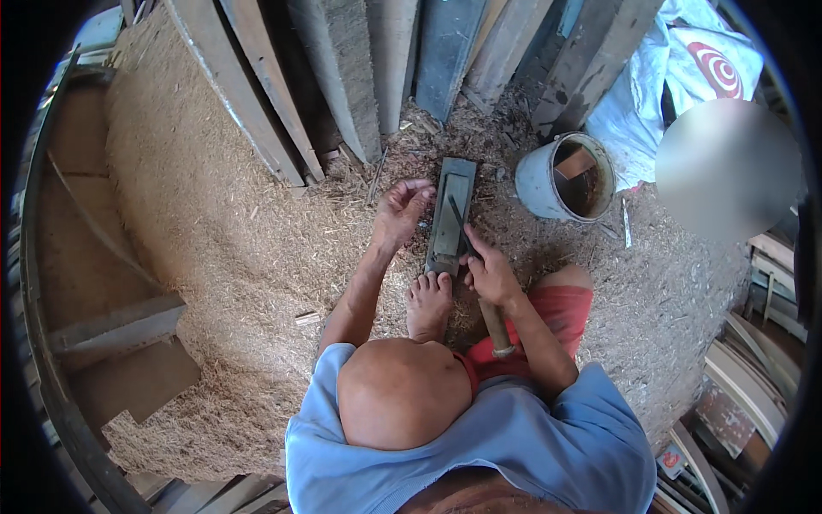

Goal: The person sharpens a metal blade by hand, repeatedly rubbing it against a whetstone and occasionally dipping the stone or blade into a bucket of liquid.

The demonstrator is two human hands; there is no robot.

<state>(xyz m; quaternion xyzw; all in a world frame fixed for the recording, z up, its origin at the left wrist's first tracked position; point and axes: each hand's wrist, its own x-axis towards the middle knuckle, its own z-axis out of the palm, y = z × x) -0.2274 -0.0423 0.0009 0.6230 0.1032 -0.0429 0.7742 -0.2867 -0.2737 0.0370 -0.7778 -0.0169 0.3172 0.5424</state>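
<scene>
My right hand (491, 272) is closed around a chisel (494, 325), its wooden handle running back under the hand toward my knee. The narrow dark blade points away from me over a sharpening stone (447, 224); whether it touches the stone I cannot tell. The stone lies lengthwise on a grey wooden board (461, 165) on the ground. Left of the stone, my left hand (402, 208) hovers with loosely bent fingers, thumb and forefinger near each other, and nothing visible in them. My bare foot (429, 300) has its toes against the board's near end.
To the right of the board stands a whitish bucket (548, 184) with dark water and a brown block inside. Several timber planks (338, 77) lean at the far side. Sawdust (231, 300) covers the ground. A white sack (638, 94) lies at far right, beside a blurred round patch.
</scene>
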